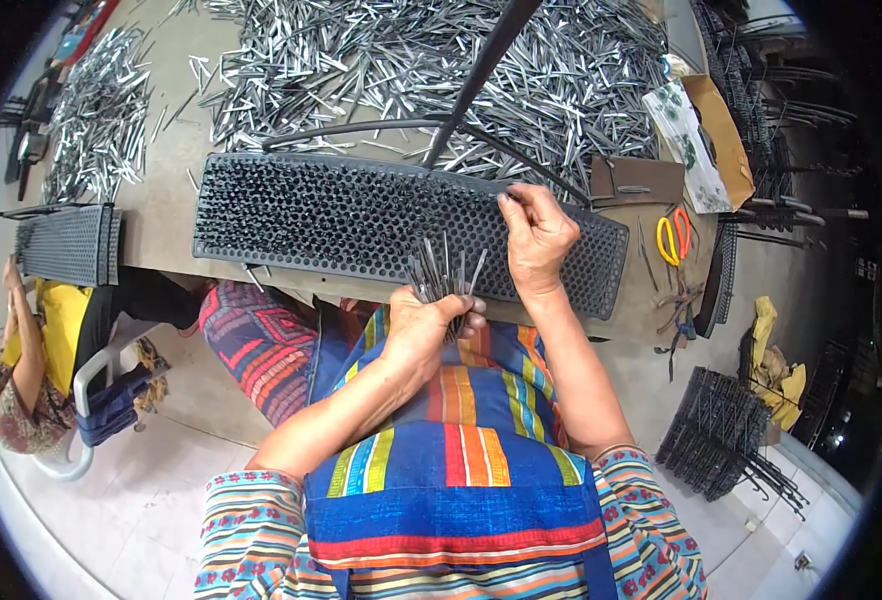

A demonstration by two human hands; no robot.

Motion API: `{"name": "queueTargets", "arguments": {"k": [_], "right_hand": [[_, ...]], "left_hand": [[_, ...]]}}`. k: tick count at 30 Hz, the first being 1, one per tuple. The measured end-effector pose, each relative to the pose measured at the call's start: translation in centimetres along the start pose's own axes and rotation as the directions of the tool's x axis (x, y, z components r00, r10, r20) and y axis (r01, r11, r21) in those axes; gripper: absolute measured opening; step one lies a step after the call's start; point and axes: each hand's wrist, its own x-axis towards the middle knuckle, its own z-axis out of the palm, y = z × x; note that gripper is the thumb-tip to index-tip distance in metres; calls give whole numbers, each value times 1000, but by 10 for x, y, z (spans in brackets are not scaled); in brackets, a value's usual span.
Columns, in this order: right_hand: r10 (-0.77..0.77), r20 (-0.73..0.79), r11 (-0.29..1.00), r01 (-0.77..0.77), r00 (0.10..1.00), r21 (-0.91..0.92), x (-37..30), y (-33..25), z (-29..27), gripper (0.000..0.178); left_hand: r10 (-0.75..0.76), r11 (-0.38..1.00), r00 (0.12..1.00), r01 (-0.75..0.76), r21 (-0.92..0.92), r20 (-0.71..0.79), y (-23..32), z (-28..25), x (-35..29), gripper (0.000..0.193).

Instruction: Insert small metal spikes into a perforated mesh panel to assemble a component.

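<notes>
A long dark rack (pixel 597 262) full of round holes lies tilted along the table's near edge. Small dark pieces fill the holes of its left part, while open holes show to the right. My left hand (pixel 423 328) is closed around a bundle of thin dark metal strips (pixel 441 268), their ends fanning upward in front of the rack. Over the rack's right half, my right hand (pixel 541 240) is pinched at the fingertips. Whatever lies between those fingers is too small to make out.
Behind the rack spreads a large heap of loose metal strips (pixel 441 70), crossed by a dark rod (pixel 486 75). Orange-and-yellow scissors (pixel 673 240) and an open cardboard box (pixel 718 140) lie at right. At far left, another person (pixel 26 370) sits by a similar rack (pixel 66 245).
</notes>
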Motion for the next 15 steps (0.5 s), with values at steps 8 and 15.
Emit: {"name": "queueTargets", "arguments": {"k": [8,15], "right_hand": [[-257,176,936,290,950,-200,6,-4,1,11],[-281,312,846,387,908,-367,-5,-13,-11,16]], "left_hand": [[19,1000,999,-19,10,34,-8,0,2,10],[-7,999,999,5,41,48,-9,-2,4,10]]}}
